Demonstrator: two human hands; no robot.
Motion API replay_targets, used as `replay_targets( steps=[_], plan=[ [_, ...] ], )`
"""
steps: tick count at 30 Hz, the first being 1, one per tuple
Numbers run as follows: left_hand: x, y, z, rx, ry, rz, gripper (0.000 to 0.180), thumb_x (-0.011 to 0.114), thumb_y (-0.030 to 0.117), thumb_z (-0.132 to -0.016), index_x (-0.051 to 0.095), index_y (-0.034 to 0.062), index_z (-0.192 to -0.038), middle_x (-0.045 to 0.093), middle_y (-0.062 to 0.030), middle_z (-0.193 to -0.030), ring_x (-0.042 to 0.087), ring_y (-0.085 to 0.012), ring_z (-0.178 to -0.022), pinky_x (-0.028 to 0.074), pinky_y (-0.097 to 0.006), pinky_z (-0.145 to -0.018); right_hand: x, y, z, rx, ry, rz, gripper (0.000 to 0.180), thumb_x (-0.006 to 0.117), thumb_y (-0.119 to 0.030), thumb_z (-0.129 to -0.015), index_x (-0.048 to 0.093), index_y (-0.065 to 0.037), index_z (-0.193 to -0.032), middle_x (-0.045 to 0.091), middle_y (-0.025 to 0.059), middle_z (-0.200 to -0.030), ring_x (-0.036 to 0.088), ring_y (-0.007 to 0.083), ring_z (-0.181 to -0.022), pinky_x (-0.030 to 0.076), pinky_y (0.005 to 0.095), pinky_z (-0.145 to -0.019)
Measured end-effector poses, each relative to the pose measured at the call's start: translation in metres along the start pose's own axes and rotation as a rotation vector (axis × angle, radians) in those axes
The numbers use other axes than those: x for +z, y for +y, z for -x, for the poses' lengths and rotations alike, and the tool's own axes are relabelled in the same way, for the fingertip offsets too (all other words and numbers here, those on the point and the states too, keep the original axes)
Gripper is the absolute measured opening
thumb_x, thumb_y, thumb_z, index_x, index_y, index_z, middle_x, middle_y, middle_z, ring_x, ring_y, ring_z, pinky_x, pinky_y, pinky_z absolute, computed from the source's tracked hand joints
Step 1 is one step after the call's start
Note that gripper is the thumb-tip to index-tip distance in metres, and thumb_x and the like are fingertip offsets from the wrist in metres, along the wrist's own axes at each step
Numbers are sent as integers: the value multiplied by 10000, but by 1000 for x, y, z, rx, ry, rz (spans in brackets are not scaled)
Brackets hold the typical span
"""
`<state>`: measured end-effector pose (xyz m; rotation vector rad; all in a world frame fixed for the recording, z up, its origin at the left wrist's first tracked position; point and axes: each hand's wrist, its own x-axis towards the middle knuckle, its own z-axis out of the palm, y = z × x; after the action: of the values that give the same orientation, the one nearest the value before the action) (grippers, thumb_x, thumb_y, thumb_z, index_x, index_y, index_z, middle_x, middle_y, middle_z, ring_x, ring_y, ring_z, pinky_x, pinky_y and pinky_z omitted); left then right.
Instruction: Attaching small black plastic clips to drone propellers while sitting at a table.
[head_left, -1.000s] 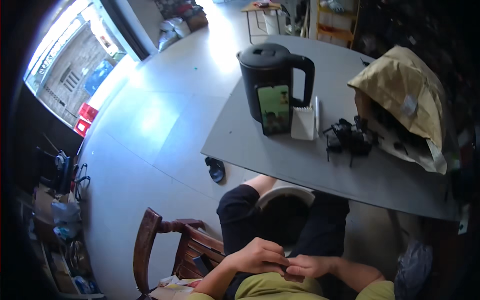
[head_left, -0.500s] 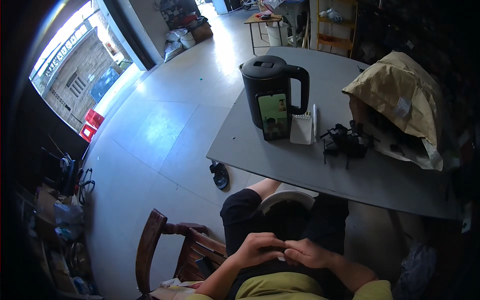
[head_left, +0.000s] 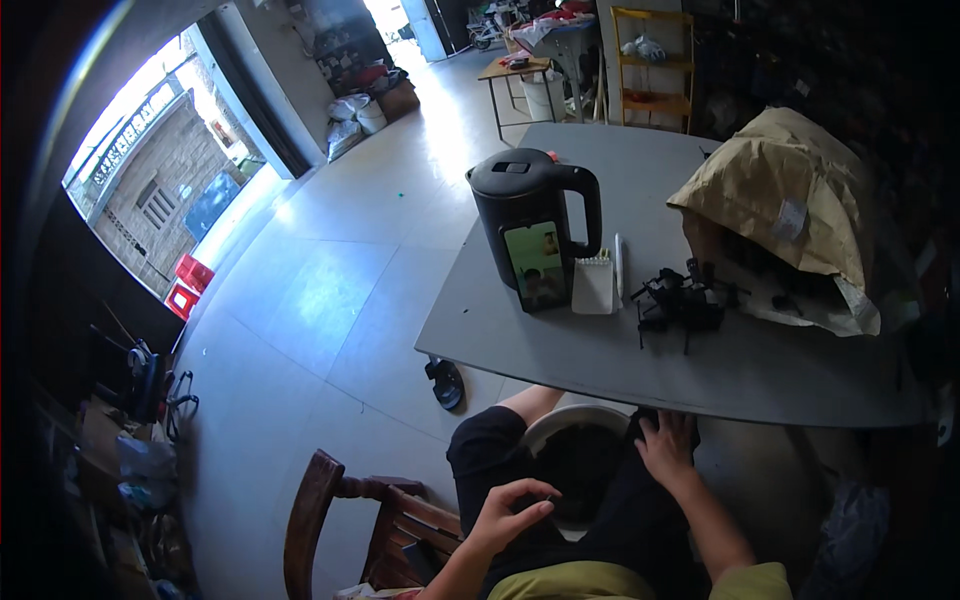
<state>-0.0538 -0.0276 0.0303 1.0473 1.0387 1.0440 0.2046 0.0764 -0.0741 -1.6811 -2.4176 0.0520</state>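
Observation:
I sit at a grey table [head_left: 560, 340]. My left hand [head_left: 508, 513] hovers over my left thigh with its fingers curled loosely and nothing in it. My right hand [head_left: 668, 450] rests flat on my right knee, fingers spread, just below the table's near edge. Between my knees stands a white bowl-shaped bucket [head_left: 575, 425] with a dark inside. On the table a black kettle [head_left: 530, 215] stands with a lit phone [head_left: 538, 265] leaning on it. A small white notepad [head_left: 594, 283] and a pen lie beside it. A black tangle of small parts [head_left: 682, 300] sits to the right.
A crumpled brown paper bag [head_left: 790, 200] covers the table's far right. A wooden chair [head_left: 345, 515] stands at my left. A dark shoe [head_left: 445, 382] lies on the floor by the table corner. Clutter lines the left wall; a yellow shelf [head_left: 655, 55] stands beyond the table.
My two hands were together at my lap; now they have parted, the right one moving forward onto my knee and the left one staying over my thigh. My head has lifted slightly.

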Motion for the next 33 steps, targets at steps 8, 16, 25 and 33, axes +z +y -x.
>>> replay_targets(
  steps=[8, 16, 25, 33],
  plan=[
    [4, 10, -7, -5, -26, 60, 205, 645, 139, -827, 631, -4, -973, 612, -17, -874, 514, -47, -753, 388, -163, -652, 40, 33, -67, 117, 183, -246, 312, 517, -262, -846, 585, -28, -1040, 586, 155, -1057, 525, 345, -999, 411, 422, -870],
    [7, -4, 0, -56, 4, 72, 199, 645, 130, -826, 631, -1, -976, 588, 3, -840, 484, -30, -715, 356, -148, -604, 55, 46, -59, 34, 282, -192, 263, 497, -215, -849, 598, -29, -1005, 601, 162, -998, 547, 351, -939, 434, 437, -808],
    [12, -4, 2, -41, -28, 38, 177, 641, 95, -817, 631, -3, -964, 603, -8, -862, 513, -51, -765, 395, -171, -679, 48, 39, -50, 68, 310, -158, 266, 499, -218, -841, 606, -11, -970, 610, 178, -956, 556, 367, -915, 434, 445, -804],
    [4, -10, 2, -46, 46, 168, 209, 633, 129, -770, 594, -5, -926, 569, -26, -871, 505, -90, -799, 373, -208, -731, -32, -37, -32, -391, 127, -274, 45, 610, -83, -725, 614, -59, -763, 575, 67, -646, 591, 234, -595, 467, 348, -586]
  ],
)
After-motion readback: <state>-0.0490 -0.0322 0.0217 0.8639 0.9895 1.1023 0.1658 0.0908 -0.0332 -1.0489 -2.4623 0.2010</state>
